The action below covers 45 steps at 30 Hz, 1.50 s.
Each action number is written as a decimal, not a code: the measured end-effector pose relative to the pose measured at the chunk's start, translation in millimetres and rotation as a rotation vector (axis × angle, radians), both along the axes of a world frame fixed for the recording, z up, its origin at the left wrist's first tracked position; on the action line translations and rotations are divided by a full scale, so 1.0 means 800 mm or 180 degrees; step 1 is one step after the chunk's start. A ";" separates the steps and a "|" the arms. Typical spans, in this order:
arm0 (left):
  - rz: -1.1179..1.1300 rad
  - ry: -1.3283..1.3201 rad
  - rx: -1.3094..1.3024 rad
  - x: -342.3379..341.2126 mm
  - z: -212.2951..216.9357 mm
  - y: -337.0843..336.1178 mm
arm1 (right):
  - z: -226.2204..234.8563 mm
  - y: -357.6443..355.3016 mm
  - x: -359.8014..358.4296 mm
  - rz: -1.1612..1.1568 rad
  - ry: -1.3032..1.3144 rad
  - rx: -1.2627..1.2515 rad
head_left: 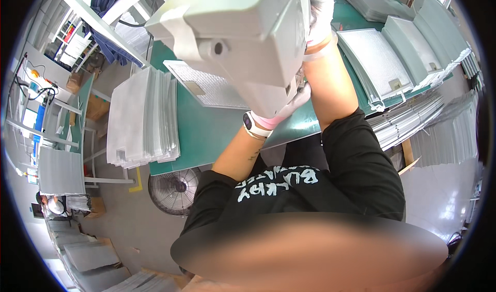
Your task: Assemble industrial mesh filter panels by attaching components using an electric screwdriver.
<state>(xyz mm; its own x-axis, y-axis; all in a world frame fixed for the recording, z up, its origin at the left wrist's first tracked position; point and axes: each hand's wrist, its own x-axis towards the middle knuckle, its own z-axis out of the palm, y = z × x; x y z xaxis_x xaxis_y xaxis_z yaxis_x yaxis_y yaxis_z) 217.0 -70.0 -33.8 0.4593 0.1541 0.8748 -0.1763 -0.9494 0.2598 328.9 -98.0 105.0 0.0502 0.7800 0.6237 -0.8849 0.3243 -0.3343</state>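
Observation:
A large pale grey housing fills the upper middle of the view. It has a round dark hole, a light strip across its side and a narrow lower end. My left hand, gloved in white and pink, curls close behind that lower end. Its fingers look closed, but the housing hides what they hold. Higher up, my white-gloved right hand is against the housing's right side, its fingers mostly hidden. Below lies a silvery textured panel with a beige patch, partly covered by the housing, on the green table.
A thick stack of grey-white sheets stands at the table's left edge. More framed panels lie to the right, with further sheets piled below. A round floor fan is under the front edge. A white frame bar crosses the upper left.

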 end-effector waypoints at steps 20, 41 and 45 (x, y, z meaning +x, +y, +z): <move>0.0002 0.1239 0.0684 -0.147 -0.007 -0.037 | 0.065 -0.044 -0.001 -0.2336 -0.0797 -0.0311; 0.1184 0.2268 0.0135 -0.144 -0.063 -0.012 | -0.001 -0.054 -0.060 -0.1715 -0.1021 -0.0669; 0.1294 0.1895 0.0112 -0.170 -0.046 -0.063 | -0.035 -0.062 -0.070 -0.2274 -0.1247 -0.0546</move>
<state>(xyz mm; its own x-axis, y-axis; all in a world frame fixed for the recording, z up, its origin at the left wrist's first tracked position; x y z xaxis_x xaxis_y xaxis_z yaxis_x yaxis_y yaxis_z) 80.7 -120.4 -70.2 0.7720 0.3904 0.5016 0.3546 -0.9195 0.1699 272.9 -147.5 77.3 0.3732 0.7285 0.5745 -0.2947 0.6802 -0.6712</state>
